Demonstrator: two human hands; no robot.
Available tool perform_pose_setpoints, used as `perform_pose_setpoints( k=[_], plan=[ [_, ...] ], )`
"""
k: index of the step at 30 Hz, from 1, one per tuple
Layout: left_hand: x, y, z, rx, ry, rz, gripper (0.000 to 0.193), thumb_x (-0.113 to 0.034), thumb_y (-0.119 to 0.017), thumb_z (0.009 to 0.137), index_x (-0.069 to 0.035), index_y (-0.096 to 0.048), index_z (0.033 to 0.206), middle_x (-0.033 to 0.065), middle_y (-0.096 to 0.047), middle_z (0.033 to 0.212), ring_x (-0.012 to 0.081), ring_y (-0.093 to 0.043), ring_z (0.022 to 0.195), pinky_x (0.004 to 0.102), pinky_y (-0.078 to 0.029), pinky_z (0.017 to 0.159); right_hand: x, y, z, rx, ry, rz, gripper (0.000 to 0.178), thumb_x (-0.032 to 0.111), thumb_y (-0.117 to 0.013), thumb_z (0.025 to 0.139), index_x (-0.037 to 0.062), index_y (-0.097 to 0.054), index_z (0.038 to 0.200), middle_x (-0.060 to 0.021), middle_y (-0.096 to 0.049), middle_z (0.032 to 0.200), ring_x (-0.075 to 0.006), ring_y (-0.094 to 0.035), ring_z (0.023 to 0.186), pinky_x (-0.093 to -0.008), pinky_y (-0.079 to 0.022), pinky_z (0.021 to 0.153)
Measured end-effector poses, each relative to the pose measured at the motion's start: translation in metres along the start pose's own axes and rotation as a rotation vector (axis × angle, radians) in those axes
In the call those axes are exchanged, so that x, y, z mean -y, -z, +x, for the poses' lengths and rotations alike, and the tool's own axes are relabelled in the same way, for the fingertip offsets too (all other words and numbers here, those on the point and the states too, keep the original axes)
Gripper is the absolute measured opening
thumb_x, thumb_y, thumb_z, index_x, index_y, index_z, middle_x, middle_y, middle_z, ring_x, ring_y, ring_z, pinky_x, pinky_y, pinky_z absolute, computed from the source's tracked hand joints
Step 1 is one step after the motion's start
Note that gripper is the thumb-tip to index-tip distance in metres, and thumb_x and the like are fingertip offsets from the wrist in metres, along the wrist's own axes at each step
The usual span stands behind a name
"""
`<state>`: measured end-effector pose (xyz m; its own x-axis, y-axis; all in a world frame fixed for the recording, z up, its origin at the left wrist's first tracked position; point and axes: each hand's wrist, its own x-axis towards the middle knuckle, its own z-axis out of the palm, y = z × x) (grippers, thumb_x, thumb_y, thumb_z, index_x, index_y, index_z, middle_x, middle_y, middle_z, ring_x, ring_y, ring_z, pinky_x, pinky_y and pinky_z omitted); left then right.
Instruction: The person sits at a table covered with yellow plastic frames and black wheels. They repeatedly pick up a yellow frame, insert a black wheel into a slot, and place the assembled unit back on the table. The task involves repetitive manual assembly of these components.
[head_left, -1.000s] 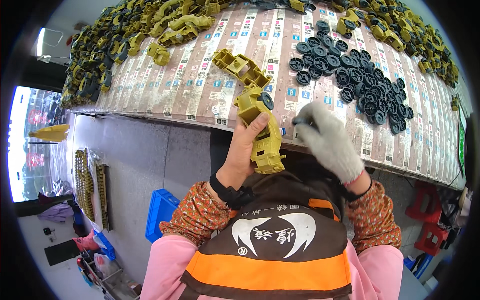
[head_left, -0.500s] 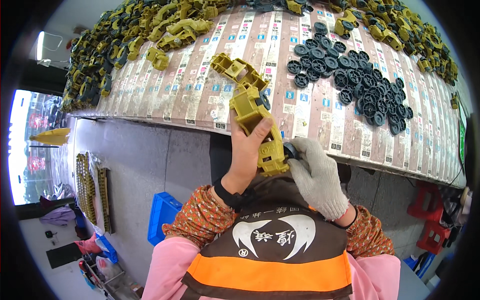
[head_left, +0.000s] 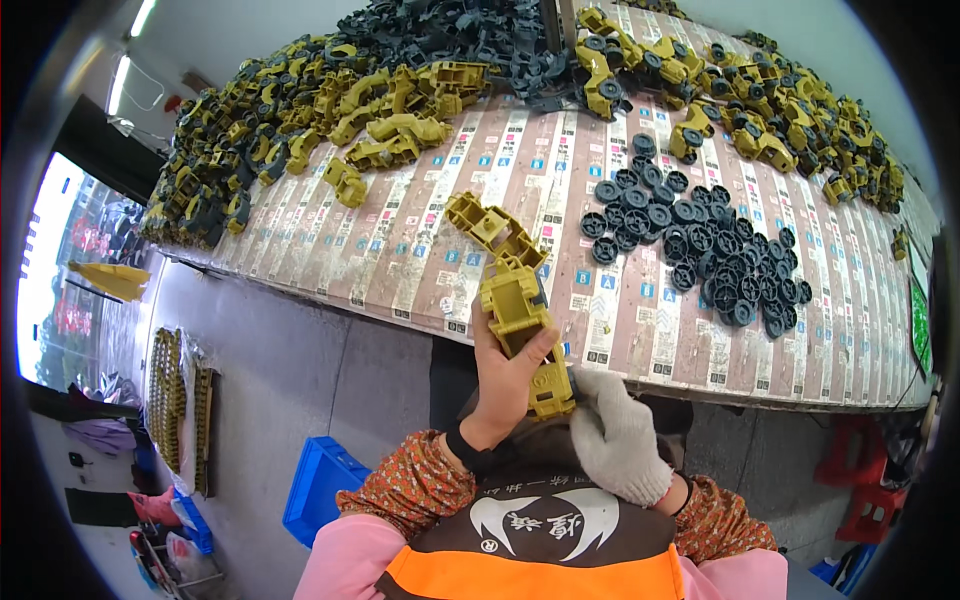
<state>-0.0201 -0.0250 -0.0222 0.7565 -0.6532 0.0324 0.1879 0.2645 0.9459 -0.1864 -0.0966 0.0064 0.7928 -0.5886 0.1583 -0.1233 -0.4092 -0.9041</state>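
My bare left hand [head_left: 505,385] is closed round a yellow plastic toy vehicle body [head_left: 517,298], its thumb across the near part. The body is hollow, with its open side up, just off the table's front edge. At its near end is my right hand [head_left: 622,440] in a pale knitted glove, fingers bent against the body's right side. The black wheel pinched there is almost wholly hidden by the glove. Just beyond the held body is another yellow piece [head_left: 492,228]; I cannot tell whether they touch. To the right lies a heap of loose black wheels [head_left: 735,245].
The table [head_left: 390,265] is covered with printed strips. Yellow bodies with wheels [head_left: 260,120] pile up at the far left, more [head_left: 770,110] at the far right. Dark plastic parts [head_left: 450,40] are heaped at the back. A blue crate [head_left: 322,490] stands on the floor, red stools [head_left: 855,450] at right.
The view has tilted up, so the table and hands sit lower in it. My gloved fingers have closed further over the wheel, which showed more plainly before. The left hand keeps its hold.
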Motion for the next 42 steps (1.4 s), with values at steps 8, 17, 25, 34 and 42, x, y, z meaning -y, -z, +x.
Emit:
perform_pose_setpoints(
  k=[8,17,25,34,42],
  plan=[
    [0.008,0.0,-0.016,0.206,-0.252,-0.035,0.079,0.001,-0.08,0.093,-0.011,-0.033,0.154,0.0078,-0.056,0.141,0.0182,-0.063,0.122,0.0354,-0.056,0.1,0.0,-0.003,-0.002,0.061,-0.096,0.204,0.038,-0.005,-0.061,0.087,-0.0006,-0.059,0.125,-0.0273,-0.074,0.097,-0.0462,-0.075,0.092,-0.0469,-0.06,0.079],
    [-0.008,-0.006,0.005,0.309,-0.105,-0.007,0.072,-0.005,-0.079,0.093,-0.007,-0.036,0.151,0.0092,-0.056,0.136,0.0178,-0.06,0.122,0.0333,-0.051,0.103,0.001,0.033,0.036,0.223,0.007,-0.271,0.037,0.01,-0.064,0.088,0.0046,-0.063,0.124,-0.0205,-0.07,0.078,-0.0425,-0.072,0.078,-0.0481,-0.058,0.073],
    [-0.052,0.006,0.023,0.755,0.317,0.559,0.089,-0.003,-0.076,0.092,-0.019,-0.025,0.163,0.0118,-0.064,0.118,0.0165,-0.065,0.106,0.031,-0.052,0.094,-0.005,0.056,0.053,0.116,0.146,-0.017,0.061,0.012,-0.08,0.089,0.0016,-0.056,0.144,-0.0159,-0.069,0.116,-0.0202,-0.072,0.089,-0.0316,-0.061,0.077],
    [-0.025,0.043,0.019,0.48,0.417,-0.564,0.094,-0.036,-0.079,0.095,-0.019,-0.023,0.168,0.0122,-0.048,0.16,0.0288,-0.052,0.143,0.049,-0.042,0.118,-0.028,0.051,0.047,-0.073,-0.569,0.891,0.038,0.011,-0.071,0.095,-0.0028,-0.057,0.127,-0.0104,-0.068,0.109,-0.0162,-0.071,0.087,-0.0288,-0.062,0.069],
    [-0.01,0.042,0.019,0.209,0.335,-0.488,0.065,-0.022,-0.068,0.104,-0.013,-0.038,0.162,0.0097,-0.058,0.147,0.0263,-0.058,0.136,0.0471,-0.047,0.114,-0.013,0.042,0.057,0.324,-0.272,0.212,0.036,0.017,-0.072,0.094,-0.0013,-0.064,0.124,-0.0109,-0.071,0.105,-0.0192,-0.071,0.089,-0.0336,-0.059,0.081]
  ],
)
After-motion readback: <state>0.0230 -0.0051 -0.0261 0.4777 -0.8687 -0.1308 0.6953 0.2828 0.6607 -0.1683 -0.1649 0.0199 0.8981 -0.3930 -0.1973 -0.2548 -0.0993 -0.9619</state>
